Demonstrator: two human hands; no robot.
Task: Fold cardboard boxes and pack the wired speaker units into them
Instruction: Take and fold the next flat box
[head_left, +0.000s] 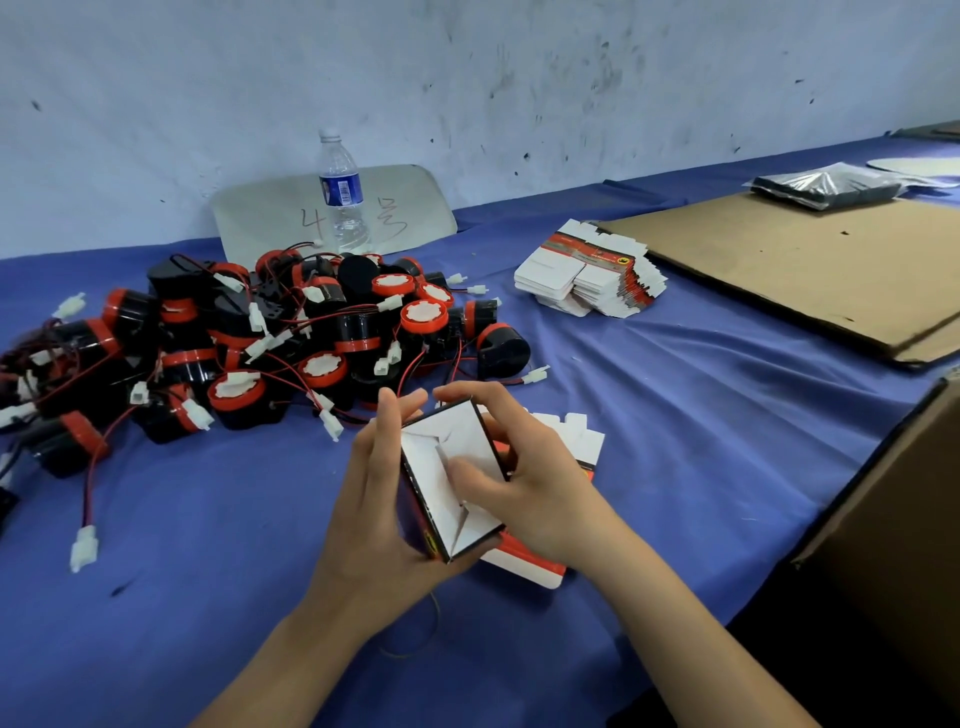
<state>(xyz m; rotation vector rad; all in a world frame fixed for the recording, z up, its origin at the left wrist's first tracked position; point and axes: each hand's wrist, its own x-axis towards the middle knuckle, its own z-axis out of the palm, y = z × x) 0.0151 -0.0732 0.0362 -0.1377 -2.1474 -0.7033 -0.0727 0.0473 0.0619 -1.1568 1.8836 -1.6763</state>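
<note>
A small cardboard box (441, 499) with white flaps is held above the blue table, its flapped end facing me. My left hand (374, 499) grips its left side from below. My right hand (524, 483) holds the right side, with the thumb pressing on the white flaps. Under my hands lies a short stack of flat box blanks (550, 561). A pile of black and red wired speaker units (260, 343) with white connectors covers the table's left. A bigger stack of flat blanks (592, 278) sits further back.
A water bottle (340, 192) stands behind the speaker pile against a pale board (260, 213). Flat brown cardboard sheets (810, 270) lie at the right with a plastic-wrapped packet (826, 184) on them. A large brown carton (904, 519) stands at the right edge.
</note>
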